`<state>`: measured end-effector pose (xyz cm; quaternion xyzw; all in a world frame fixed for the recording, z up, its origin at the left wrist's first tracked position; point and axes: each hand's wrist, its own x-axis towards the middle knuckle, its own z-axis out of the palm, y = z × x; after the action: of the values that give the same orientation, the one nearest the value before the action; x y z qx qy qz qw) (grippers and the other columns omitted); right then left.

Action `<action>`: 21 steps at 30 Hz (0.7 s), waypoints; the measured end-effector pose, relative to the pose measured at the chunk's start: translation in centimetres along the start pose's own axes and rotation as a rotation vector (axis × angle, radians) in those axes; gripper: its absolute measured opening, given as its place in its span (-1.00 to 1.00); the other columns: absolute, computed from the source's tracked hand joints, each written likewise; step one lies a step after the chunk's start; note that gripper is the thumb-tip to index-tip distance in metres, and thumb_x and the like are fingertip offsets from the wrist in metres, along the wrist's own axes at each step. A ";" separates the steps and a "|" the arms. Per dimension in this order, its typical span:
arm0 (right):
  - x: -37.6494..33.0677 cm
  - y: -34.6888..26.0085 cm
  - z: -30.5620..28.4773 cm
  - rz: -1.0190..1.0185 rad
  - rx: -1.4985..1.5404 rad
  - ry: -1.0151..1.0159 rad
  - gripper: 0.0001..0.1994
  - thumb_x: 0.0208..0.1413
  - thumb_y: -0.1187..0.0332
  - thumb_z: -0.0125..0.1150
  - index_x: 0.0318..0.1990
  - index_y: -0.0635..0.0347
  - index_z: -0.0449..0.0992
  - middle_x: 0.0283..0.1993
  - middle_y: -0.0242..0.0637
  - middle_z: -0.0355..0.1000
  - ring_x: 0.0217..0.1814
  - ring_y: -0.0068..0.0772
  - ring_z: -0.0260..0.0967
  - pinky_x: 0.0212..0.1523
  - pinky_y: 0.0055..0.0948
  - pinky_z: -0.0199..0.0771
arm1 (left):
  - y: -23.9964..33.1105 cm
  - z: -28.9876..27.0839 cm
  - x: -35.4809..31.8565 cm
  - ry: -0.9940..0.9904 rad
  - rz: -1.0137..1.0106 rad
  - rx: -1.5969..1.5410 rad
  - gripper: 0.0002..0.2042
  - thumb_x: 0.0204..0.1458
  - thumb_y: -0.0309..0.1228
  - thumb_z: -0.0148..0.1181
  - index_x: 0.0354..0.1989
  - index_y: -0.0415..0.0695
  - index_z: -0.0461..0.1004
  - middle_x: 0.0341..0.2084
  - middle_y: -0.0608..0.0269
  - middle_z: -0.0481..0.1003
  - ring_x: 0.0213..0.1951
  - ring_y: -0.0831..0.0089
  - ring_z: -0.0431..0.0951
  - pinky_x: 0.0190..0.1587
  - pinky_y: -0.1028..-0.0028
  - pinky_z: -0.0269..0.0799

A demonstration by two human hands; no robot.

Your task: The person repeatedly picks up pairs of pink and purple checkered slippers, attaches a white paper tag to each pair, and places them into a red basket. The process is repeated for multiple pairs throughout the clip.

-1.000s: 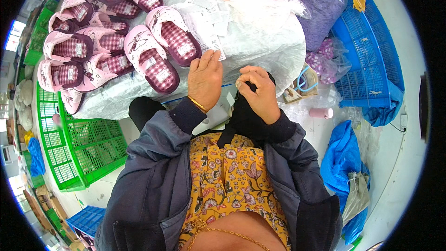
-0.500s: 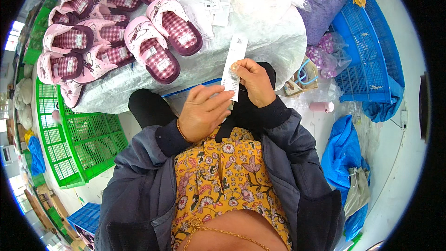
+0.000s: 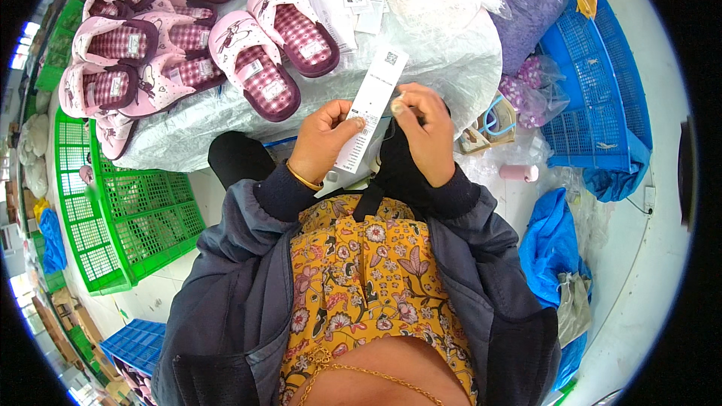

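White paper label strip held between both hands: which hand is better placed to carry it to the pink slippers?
Probably the left hand. Its fingers pinch the lower part of the white label strip, and the pink slippers lie on its side of the table. The right hand only touches the strip's edge.

A long, narrow white paper tag (image 3: 370, 109) stands tilted in the air above the lap, its top leaning to the right. A small square code is printed near the top and dark print lower down. Its lower half is pinched; a tiny pale round thing, perhaps a sticker, sits beside its right edge.
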<state>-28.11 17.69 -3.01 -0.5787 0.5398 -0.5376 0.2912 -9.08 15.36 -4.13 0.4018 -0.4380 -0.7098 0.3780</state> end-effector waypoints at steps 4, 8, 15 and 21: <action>-0.3 -1.5 -1.0 -0.364 -0.311 0.058 -0.86 -0.05 0.53 0.32 -0.31 0.21 0.52 -0.08 -0.23 0.51 -0.02 -0.12 0.42 0.01 -0.25 0.36 | -0.1 0.2 0.0 0.010 0.034 0.003 -0.82 0.16 -0.52 0.15 -0.09 -0.27 0.49 -0.34 0.35 0.53 -0.35 0.68 0.46 -0.26 0.62 0.40; -0.2 -1.7 -0.2 -0.502 -0.407 -0.010 -0.82 -0.07 0.51 0.34 -0.28 0.19 0.52 -0.08 -0.26 0.54 0.03 -0.12 0.46 0.01 -0.22 0.39 | 0.9 0.6 -0.5 -0.051 0.157 0.266 -0.82 0.14 -0.53 0.18 -0.09 -0.26 0.51 -0.32 0.37 0.52 -0.32 0.66 0.45 -0.23 0.60 0.39; -1.1 0.0 0.6 -0.417 -0.178 0.010 -0.84 0.06 0.50 0.30 -0.19 0.25 0.51 -0.18 -0.17 0.54 -0.16 -0.09 0.50 -0.17 -0.28 0.50 | 1.3 1.6 -0.8 -0.084 0.291 0.317 -0.83 0.11 -0.54 0.24 -0.13 -0.23 0.53 -0.33 0.38 0.48 -0.31 0.66 0.43 -0.22 0.60 0.38; -1.9 0.3 1.0 -0.229 -0.094 0.087 -0.88 0.17 0.48 0.23 -0.15 0.27 0.52 -0.23 -0.14 0.53 -0.26 -0.22 0.51 -0.24 -0.41 0.50 | 0.0 2.5 -0.8 0.085 0.268 0.232 -0.82 0.10 -0.50 0.28 -0.14 -0.23 0.50 -0.33 0.38 0.48 -0.34 0.68 0.40 -0.24 0.61 0.38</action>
<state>-26.95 19.16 -4.16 -0.6258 0.5070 -0.5658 0.1767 -10.99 16.89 -3.21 0.4105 -0.5500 -0.5803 0.4384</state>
